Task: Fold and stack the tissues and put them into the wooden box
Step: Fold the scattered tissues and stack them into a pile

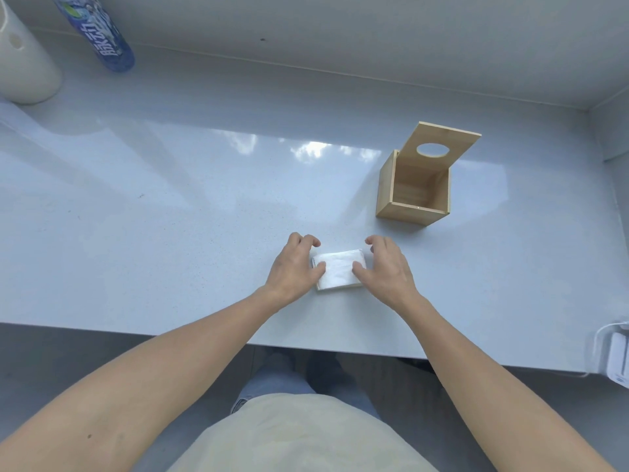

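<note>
A small white stack of folded tissues (338,270) lies flat on the pale counter, near its front edge. My left hand (295,265) cups the stack's left side, thumb resting on top and fingers curled at the far corner. My right hand (386,265) does the same on the right side, thumb on the tissue. The wooden box (413,187) stands farther back and to the right, empty, with its hinged lid (442,146) tilted open; the lid has an oval hole.
A blue drinks bottle (102,35) and a white paper roll (23,66) stand at the far left by the wall. A white device with a cable (617,356) sits at the counter's right front corner. The counter's front edge (306,345) runs just below my forearms.
</note>
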